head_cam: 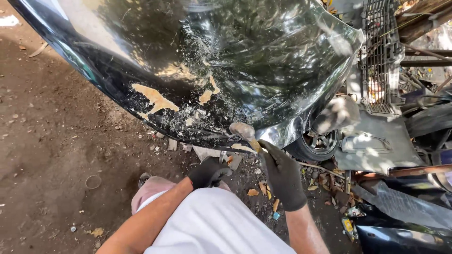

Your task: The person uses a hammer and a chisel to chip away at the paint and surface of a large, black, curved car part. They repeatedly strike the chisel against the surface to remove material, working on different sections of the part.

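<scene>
Nearest, the gloved right hand (284,176) is closed around the handle of a hammer (246,133), whose long axis runs up and to the left from the fist, the worn head meeting the lower edge of the dented black car panel (197,66). The gloved left hand (208,171) sits lower and left, fingers curled, seemingly on a small tool, though it is hard to make out. Beyond the hammer head, flaked paint patches (155,99) scar the panel. A wheel (320,141) lies right.

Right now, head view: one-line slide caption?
Gloved right hand swings hammer at dented black car panel; gloved left hand below its edge.
</scene>
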